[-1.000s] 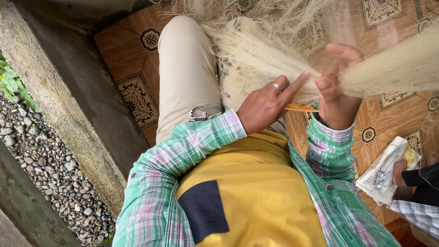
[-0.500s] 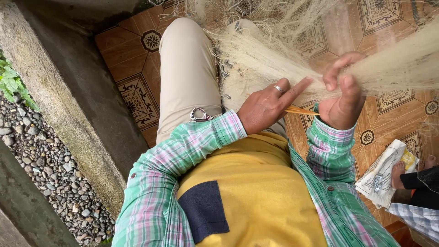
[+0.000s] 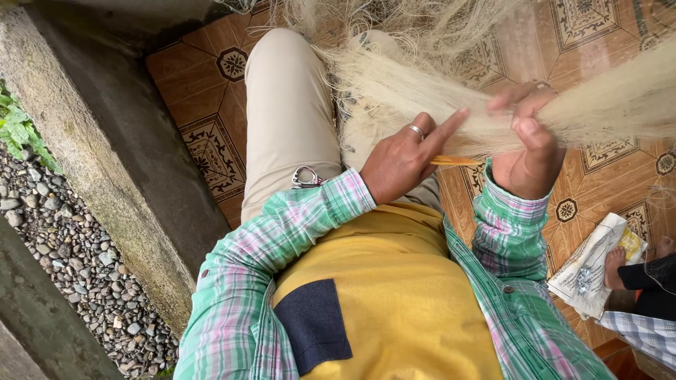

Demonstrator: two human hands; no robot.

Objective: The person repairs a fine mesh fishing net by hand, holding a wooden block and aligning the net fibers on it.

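Observation:
My right hand [image 3: 529, 144] is closed around a thick bundle of pale, straw-coloured fibre [image 3: 612, 105] that runs off to the right edge. More loose fibre [image 3: 394, 77] spreads over my lap and my beige trousers [image 3: 285, 112]. My left hand [image 3: 407, 158], a ring on one finger, holds a thin yellow-orange stick [image 3: 456, 161] and points its forefinger along the underside of the bundle, close to my right hand. I wear a green plaid shirt over a yellow top.
Patterned brown floor tiles [image 3: 211, 151] lie under me. A mossy concrete ledge [image 3: 105, 162] runs along the left, with gravel [image 3: 63, 246] beyond it. At the lower right another person's foot [image 3: 620, 264] rests by a white packet [image 3: 588, 271].
My right hand's fingers have closed down over the fibre bundle and shifted slightly left toward my left hand. The left hand has stayed nearly still.

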